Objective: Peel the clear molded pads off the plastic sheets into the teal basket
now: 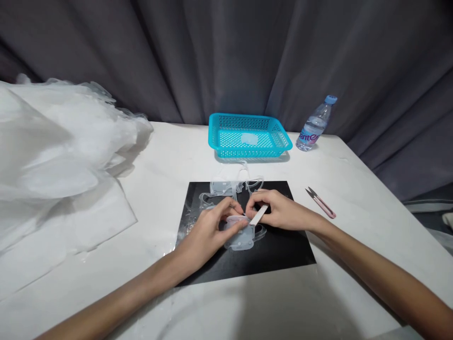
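A black mat (269, 255) lies on the white table (226, 307) in front of me. On it rest clear plastic pieces (226, 187) with looping edges. My left hand (208, 229) is closed on a clear plastic piece (242, 238) at the mat's middle, fingers pinching its top edge. My right hand (279, 210) is closed on a thin white strip (259, 215), whose lower end touches the same plastic piece. The fingertips of both hands almost meet.
A turquoise mesh basket (283, 139) stands behind the mat with a pale piece inside. A water bottle (314, 125) stands at the back right. Small pink-handled snips (322, 203) lie right of the mat. A heap of white plastic sheeting (60, 156) fills the left side.
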Action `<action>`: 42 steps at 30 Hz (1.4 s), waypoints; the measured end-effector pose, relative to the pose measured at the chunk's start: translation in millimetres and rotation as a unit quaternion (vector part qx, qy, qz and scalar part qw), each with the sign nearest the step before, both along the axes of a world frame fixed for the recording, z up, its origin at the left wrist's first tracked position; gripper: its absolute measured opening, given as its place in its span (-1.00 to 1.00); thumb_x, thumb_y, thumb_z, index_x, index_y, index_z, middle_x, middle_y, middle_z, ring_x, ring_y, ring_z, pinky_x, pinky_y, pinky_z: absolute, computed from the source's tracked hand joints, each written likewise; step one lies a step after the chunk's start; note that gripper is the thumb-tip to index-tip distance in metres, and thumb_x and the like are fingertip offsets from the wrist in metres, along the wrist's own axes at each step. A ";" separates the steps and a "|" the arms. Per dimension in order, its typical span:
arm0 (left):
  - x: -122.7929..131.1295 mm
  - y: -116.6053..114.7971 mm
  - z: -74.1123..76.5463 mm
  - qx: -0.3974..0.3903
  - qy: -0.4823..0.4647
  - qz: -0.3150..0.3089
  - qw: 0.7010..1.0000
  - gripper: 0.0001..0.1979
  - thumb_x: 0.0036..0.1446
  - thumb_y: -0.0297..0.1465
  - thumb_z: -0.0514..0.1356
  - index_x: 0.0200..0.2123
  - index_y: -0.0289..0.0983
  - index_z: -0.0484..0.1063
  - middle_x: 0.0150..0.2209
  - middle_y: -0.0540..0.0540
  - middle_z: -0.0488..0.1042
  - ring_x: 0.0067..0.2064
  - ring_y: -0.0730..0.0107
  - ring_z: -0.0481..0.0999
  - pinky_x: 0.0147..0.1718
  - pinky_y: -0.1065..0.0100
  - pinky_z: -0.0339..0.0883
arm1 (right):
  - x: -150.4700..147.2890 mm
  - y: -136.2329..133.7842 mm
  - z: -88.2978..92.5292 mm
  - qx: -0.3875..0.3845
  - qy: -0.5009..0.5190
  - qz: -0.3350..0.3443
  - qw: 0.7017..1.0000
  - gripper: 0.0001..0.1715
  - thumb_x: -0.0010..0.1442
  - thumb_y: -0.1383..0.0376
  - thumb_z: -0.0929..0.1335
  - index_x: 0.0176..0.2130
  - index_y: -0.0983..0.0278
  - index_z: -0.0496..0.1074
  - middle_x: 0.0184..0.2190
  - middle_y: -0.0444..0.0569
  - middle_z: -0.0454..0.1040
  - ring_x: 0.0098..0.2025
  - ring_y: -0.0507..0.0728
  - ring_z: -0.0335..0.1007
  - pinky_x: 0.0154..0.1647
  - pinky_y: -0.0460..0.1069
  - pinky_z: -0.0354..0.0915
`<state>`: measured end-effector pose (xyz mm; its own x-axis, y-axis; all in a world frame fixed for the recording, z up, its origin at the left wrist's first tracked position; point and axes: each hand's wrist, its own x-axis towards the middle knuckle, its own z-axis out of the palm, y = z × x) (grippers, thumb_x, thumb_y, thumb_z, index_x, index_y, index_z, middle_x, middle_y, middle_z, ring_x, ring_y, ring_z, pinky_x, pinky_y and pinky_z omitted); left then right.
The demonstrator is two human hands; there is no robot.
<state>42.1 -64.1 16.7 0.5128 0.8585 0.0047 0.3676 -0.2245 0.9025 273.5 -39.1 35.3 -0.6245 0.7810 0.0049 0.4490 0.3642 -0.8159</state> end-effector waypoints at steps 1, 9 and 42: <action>-0.5 -1.6 1.3 0.024 0.014 -0.004 1.000 -0.86 0.39 -0.25 0.23 -0.13 -0.19 0.40 -0.22 -0.01 0.61 -0.17 0.30 0.63 -0.18 0.33 0.45 | -0.7 -0.6 -0.2 0.002 -0.011 0.001 1.000 -0.88 0.25 0.48 0.43 -0.32 0.29 0.49 -0.32 -0.14 0.55 -0.26 0.05 0.39 -0.15 -0.06 0.19; -7.2 -15.7 2.9 0.318 0.030 -0.241 0.916 -0.79 0.48 -0.51 0.04 -0.02 -0.20 0.46 -0.11 -0.16 0.64 -0.03 0.19 0.65 0.00 0.23 0.51 | 1.1 9.4 -18.9 0.092 -0.138 -0.116 0.979 -0.87 0.37 0.43 0.31 -0.26 0.25 0.38 -0.27 -0.06 0.52 -0.24 0.11 0.42 -0.19 -0.02 0.18; -6.3 -4.1 21.0 0.000 -0.190 0.042 0.981 -0.83 0.25 -0.45 0.41 -0.13 -0.17 0.51 -0.25 0.07 0.60 -0.21 0.53 0.62 -0.20 0.54 0.47 | 10.0 -12.6 36.4 -0.051 0.134 -0.022 0.989 -0.86 0.32 0.25 0.49 -0.20 0.30 0.58 -0.54 -0.25 0.26 -0.51 -0.07 0.08 -0.51 -0.12 0.06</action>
